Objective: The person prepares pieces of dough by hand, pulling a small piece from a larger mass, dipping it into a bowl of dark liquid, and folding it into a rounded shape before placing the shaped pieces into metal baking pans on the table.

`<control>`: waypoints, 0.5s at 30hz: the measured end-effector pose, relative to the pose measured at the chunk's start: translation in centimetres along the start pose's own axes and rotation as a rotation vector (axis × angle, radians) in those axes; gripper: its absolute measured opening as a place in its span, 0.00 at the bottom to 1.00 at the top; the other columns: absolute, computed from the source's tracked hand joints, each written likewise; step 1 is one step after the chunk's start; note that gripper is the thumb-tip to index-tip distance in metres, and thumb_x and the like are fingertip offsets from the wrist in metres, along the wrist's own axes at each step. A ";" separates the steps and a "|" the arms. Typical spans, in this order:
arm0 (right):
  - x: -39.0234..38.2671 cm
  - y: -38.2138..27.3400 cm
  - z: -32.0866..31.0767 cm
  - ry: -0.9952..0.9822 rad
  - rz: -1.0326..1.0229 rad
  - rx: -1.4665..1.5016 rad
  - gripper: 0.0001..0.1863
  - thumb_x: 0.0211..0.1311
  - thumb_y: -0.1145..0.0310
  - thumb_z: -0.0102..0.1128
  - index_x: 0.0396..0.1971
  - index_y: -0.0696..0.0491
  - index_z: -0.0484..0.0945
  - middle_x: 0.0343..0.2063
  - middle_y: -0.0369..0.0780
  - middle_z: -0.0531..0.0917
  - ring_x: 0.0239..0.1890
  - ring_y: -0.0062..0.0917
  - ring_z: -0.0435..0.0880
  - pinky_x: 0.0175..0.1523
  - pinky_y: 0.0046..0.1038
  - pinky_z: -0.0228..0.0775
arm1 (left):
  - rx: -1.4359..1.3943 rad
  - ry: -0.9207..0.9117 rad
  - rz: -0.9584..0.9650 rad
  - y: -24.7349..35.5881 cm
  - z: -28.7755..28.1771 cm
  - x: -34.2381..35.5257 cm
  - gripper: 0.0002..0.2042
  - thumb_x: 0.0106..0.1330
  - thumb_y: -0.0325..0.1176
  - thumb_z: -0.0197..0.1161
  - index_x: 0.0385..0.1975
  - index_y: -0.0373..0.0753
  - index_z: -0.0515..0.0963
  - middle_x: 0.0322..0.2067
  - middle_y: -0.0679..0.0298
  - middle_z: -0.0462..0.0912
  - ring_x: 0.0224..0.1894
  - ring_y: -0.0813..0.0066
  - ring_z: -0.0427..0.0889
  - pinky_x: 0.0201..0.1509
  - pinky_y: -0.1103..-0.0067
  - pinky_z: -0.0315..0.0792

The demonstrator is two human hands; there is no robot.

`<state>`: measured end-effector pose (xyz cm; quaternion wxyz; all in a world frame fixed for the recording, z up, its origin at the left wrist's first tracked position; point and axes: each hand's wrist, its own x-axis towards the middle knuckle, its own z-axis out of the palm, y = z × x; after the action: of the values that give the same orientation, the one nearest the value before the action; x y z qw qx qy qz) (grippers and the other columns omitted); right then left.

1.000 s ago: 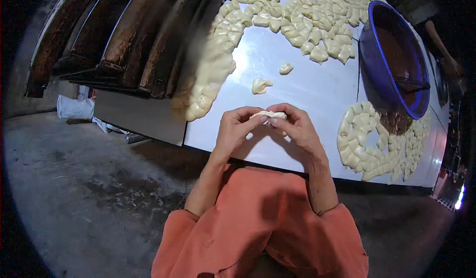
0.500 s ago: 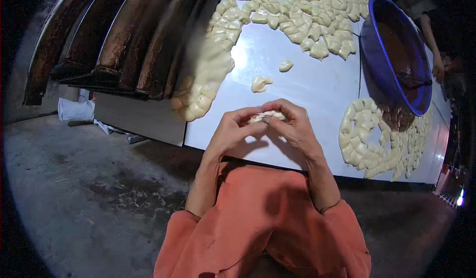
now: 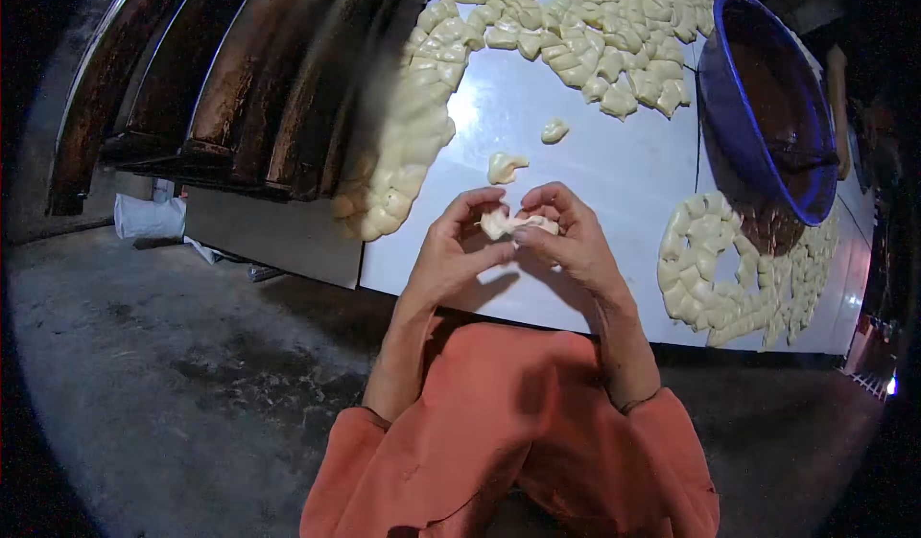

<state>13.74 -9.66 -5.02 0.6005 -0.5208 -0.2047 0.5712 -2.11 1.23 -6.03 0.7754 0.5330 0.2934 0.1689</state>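
My left hand point(image 3: 460, 241) and my right hand point(image 3: 566, 236) both grip a stretched piece of pale dough point(image 3: 504, 226) above the white table point(image 3: 614, 154), their fingers curled round it and my right thumb pressed on it. Two loose dough pieces lie just beyond my hands, a larger one point(image 3: 504, 169) and a smaller one point(image 3: 554, 131). Many glossy cream dough pieces point(image 3: 614, 44) lie packed across the back of the table and down its left side point(image 3: 422, 106); another group point(image 3: 700, 279) lies at the front right.
A deep purple tub point(image 3: 724, 97) with brown contents stands on the table's right. Several long, dark, crusted troughs point(image 3: 230, 78) lie at upper left. A white sack point(image 3: 149, 217) rests below them on the concrete floor point(image 3: 192, 385). Part of another person's arm point(image 3: 838, 97) shows beyond the tub.
My fingers have lifted and spread a little around the dough, which looks more pulled open. The other person's arm at the right has shifted mostly behind the tub.
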 end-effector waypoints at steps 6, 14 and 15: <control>-0.1 -1.0 -0.1 -0.009 0.008 -0.078 0.20 0.61 0.76 0.63 0.54 0.55 0.74 0.39 0.34 0.81 0.40 0.15 0.78 0.44 0.19 0.72 | -0.088 0.038 0.059 -1.6 -0.8 0.5 0.24 0.59 0.28 0.71 0.57 0.36 0.77 0.60 0.55 0.72 0.62 0.66 0.72 0.66 0.73 0.67; -0.4 -2.1 1.0 0.049 0.039 -0.152 0.19 0.62 0.75 0.60 0.54 0.60 0.75 0.41 0.37 0.82 0.41 0.16 0.79 0.47 0.19 0.73 | 0.922 0.323 0.465 0.6 0.0 -0.2 0.17 0.55 0.30 0.74 0.46 0.40 0.85 0.47 0.58 0.75 0.51 0.63 0.74 0.54 0.69 0.71; -0.4 -2.1 1.2 0.077 0.051 -0.190 0.18 0.62 0.74 0.60 0.53 0.60 0.76 0.40 0.37 0.82 0.40 0.16 0.79 0.45 0.19 0.73 | 0.844 0.344 0.476 0.6 0.2 -0.3 0.14 0.57 0.31 0.73 0.44 0.38 0.85 0.43 0.58 0.80 0.43 0.68 0.80 0.47 0.75 0.74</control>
<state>13.66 -9.17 -2.59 0.5412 -0.6019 -0.2213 0.5438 -2.19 1.09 -5.30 0.3734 0.8160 0.3300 0.2930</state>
